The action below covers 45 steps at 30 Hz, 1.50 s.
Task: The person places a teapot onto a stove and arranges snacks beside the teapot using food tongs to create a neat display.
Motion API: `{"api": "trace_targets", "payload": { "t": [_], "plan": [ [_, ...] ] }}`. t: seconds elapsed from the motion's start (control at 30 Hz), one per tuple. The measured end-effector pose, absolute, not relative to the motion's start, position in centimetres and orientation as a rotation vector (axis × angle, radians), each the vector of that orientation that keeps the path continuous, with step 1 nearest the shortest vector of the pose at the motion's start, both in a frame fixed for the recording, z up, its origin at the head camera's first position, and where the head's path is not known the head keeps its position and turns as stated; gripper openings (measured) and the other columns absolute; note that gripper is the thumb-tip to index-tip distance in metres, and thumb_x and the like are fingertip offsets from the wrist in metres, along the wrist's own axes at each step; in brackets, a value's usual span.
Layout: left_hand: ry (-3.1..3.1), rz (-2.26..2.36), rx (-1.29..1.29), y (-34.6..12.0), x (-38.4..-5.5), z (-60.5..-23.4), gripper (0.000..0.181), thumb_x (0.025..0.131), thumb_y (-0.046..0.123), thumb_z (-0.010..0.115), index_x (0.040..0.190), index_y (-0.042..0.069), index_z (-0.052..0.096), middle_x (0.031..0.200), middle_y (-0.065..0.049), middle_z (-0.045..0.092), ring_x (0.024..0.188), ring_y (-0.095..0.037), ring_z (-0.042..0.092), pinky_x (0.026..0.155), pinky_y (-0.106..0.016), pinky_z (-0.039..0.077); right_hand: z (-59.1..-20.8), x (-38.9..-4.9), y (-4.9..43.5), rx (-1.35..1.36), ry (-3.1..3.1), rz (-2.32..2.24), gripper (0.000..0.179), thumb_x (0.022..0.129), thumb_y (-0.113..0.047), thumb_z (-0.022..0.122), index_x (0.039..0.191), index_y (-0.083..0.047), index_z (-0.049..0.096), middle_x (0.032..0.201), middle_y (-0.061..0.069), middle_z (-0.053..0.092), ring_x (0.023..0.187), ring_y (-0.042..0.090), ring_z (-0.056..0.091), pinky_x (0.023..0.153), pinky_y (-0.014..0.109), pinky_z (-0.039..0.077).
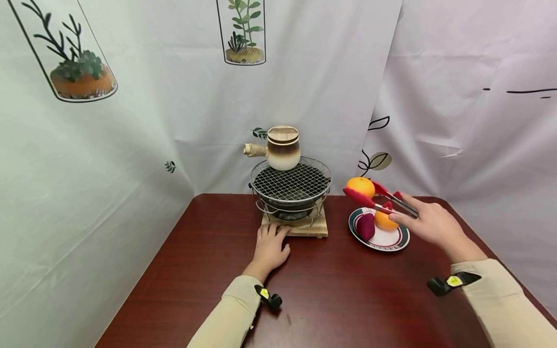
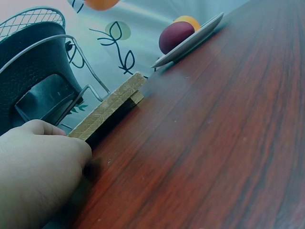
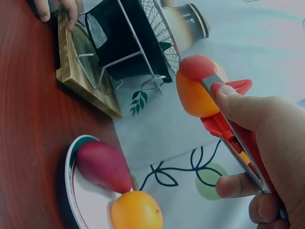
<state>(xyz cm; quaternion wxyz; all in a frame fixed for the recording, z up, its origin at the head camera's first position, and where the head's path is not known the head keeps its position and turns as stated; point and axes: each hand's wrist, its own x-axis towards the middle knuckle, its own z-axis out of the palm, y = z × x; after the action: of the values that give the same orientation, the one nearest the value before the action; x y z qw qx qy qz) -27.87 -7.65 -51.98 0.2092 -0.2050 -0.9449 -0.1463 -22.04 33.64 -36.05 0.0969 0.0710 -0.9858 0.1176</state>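
Observation:
My right hand (image 1: 435, 227) grips red-tipped metal tongs (image 1: 393, 205). Between the tong tips an orange (image 1: 360, 186) is held in the air above the plate's far side. The plate (image 1: 380, 245), white with a dark green rim, bears a dark purple-red fruit or vegetable (image 3: 103, 164) and a second orange (image 3: 137, 211). My left hand (image 1: 270, 246) rests at the front edge of a wooden board (image 1: 304, 231), fingertips touching it. On that board stands a small black stove (image 2: 43, 90) with a round wire grill (image 1: 291, 182) on top. Part of the left fingers is hidden in the left wrist view.
A small brown-and-cream pot (image 1: 283, 153) with a wooden lid and side handle sits at the back of the grill. The dark red table (image 1: 330, 295) ends at a white curtain (image 1: 322, 87) with printed plants.

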Motion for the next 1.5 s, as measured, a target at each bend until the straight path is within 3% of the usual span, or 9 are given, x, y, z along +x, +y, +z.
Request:
{"api": "trace_targets", "payload": {
  "t": [0.63,0.93,1.5],
  "plan": [
    [-2.610,-0.409,-0.578,-7.6,-28.0,-51.9,0.045,0.088,0.025,0.067,0.132,0.021,0.063,0.134,-0.012,0.052,0.127,-0.037,0.042,0.111,-0.058,0.028,-34.7,-24.5,31.8,0.191,-2.939,0.438,0.093,0.091,-0.072,0.050,0.157,-0.009,0.034,0.139,0.038,0.049,0.117,0.055,0.051,0.087,0.067,0.046],
    [-2.614,-0.420,-0.575,-7.7,-28.1,-52.0,0.045,0.088,0.024,0.068,0.133,0.021,0.063,0.133,-0.012,0.052,0.127,-0.037,0.042,0.111,-0.059,0.027,-33.8,-25.7,30.5,0.198,-2.938,0.469,0.095,0.091,-0.074,0.048,0.159,-0.011,0.030,0.144,0.036,0.046,0.124,0.055,0.046,0.094,0.070,0.042],
    [-2.626,-0.433,-0.570,-7.7,-27.8,-51.9,0.044,0.088,0.024,0.067,0.132,0.021,0.063,0.133,-0.013,0.052,0.128,-0.037,0.041,0.112,-0.059,0.026,-32.8,-28.4,27.5,0.258,-2.882,0.520,0.094,0.091,-0.072,0.051,0.158,-0.009,0.034,0.142,0.035,0.049,0.125,0.052,0.049,0.101,0.065,0.041]
  ]
}}
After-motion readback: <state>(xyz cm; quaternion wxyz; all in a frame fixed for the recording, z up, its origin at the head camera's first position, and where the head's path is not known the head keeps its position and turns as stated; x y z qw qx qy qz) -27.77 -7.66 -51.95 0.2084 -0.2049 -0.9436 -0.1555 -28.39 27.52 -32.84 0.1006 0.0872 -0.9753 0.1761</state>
